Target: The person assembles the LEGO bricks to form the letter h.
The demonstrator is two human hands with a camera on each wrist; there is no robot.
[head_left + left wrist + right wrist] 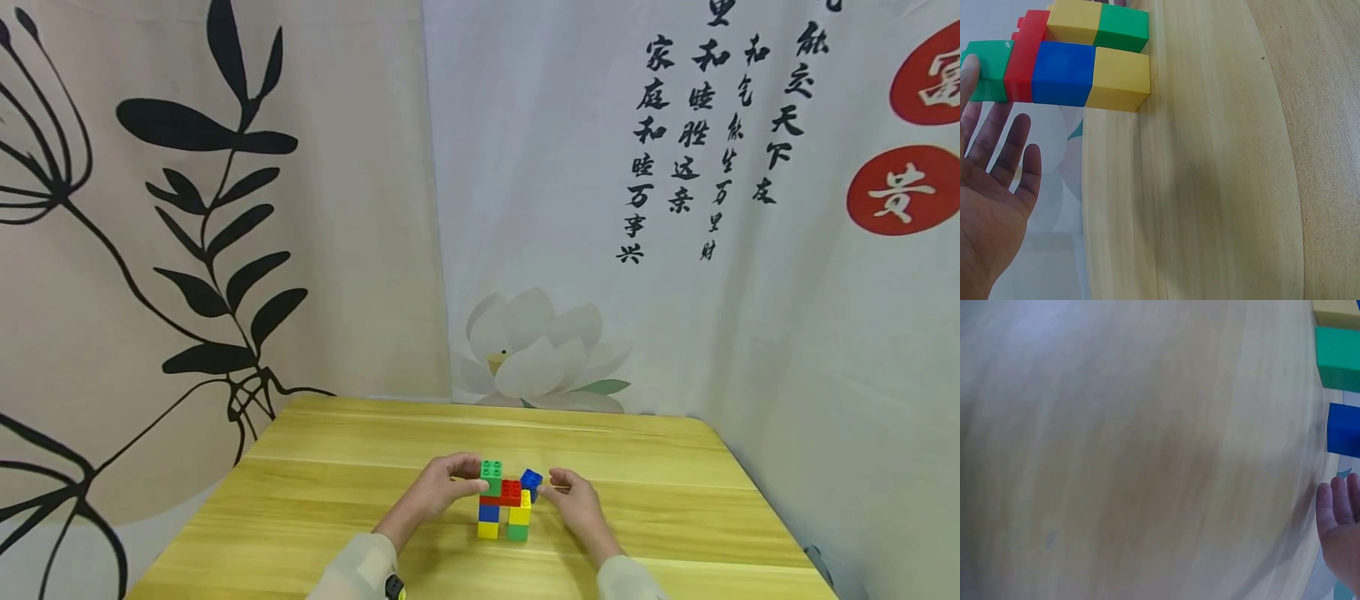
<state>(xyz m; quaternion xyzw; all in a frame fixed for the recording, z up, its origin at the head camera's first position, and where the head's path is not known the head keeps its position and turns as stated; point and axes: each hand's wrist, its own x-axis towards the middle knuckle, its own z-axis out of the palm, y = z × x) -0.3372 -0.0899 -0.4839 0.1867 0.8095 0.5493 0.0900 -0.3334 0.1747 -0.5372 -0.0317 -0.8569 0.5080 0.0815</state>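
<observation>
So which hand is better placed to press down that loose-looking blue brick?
Probably the right hand: its fingers sit just beside the tilted blue brick. The left hand is at the green brick on the far side.

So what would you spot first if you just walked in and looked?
Probably the little tower of bright blocks near the front middle of the wooden table: green, red, blue and yellow bricks stacked together. A hand sits on each side of it, the left hand touching the green top brick and the right hand by the blue brick. Behind hang big curtains with black leaves and a white flower.
</observation>
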